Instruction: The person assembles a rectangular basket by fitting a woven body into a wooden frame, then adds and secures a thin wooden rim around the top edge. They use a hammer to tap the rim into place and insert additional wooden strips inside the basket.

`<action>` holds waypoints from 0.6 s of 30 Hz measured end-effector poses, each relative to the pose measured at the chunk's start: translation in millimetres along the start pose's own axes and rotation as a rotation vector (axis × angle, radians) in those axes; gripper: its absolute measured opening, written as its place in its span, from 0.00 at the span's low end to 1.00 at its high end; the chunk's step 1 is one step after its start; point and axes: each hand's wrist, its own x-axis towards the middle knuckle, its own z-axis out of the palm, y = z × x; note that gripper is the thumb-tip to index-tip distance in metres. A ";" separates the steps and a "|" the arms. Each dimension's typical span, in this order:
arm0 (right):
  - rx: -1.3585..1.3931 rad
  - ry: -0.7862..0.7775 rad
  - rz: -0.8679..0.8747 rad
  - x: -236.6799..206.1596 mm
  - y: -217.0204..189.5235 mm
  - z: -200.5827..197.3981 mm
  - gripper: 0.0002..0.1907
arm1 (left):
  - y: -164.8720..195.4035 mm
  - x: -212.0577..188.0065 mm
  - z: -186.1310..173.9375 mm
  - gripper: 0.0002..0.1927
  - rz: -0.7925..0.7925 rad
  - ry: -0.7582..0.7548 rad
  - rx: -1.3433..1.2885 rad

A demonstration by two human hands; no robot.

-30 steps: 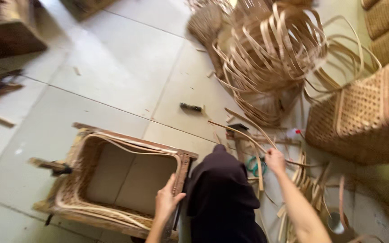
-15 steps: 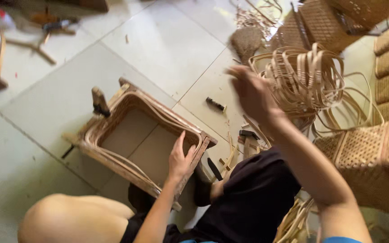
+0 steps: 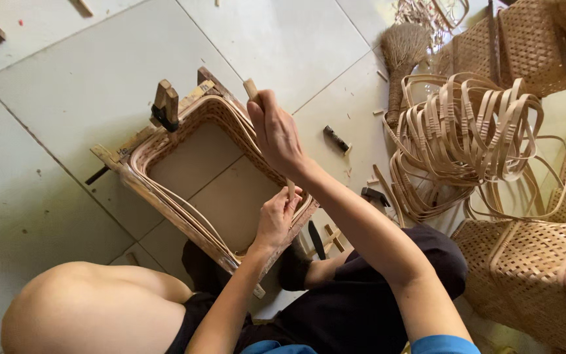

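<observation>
A person sits on a pale tiled floor [image 3: 67, 85], seen from above, working on a square frame [image 3: 165, 196] wrapped in layers of cane strips. The frame lies tilted on the tiles just in front of the person's knees, with a wooden clamp [image 3: 166, 105] gripping its far left edge. The right hand [image 3: 276, 131] is closed in a fist around a thin cane strip [image 3: 253, 92], holding it upright over the frame's far right edge; the strip's tip sticks out above the knuckles. The left hand [image 3: 276, 216] rests on the frame's near right edge, fingers curled and pinching the lower end of the same strip against the rim. To the right, near the frame, a loose bundle of cane loops [image 3: 466, 137] lies on the floor. Woven baskets [image 3: 532, 275] stand along the right edge, and a small broom [image 3: 401, 52] lies beyond the bundle.
</observation>
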 end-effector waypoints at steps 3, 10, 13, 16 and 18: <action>0.001 -0.008 0.023 0.8 3.0 0.2 0.13 | -5.9 -0.8 3.6 0.08 -0.020 0.013 -0.010; -0.082 -0.256 0.227 14.4 2.6 12.7 0.16 | -14.4 1.3 12.0 0.07 0.003 0.065 0.053; -0.215 -0.385 0.252 26.5 21.7 32.2 0.16 | -20.6 5.1 14.5 0.06 -0.038 0.090 0.072; -0.246 -0.428 0.249 32.4 47.6 60.6 0.09 | -31.0 12.8 14.7 0.06 -0.083 0.112 0.064; -0.232 -0.486 0.236 37.6 65.4 84.0 0.06 | -41.0 19.2 12.2 0.06 -0.109 0.125 0.046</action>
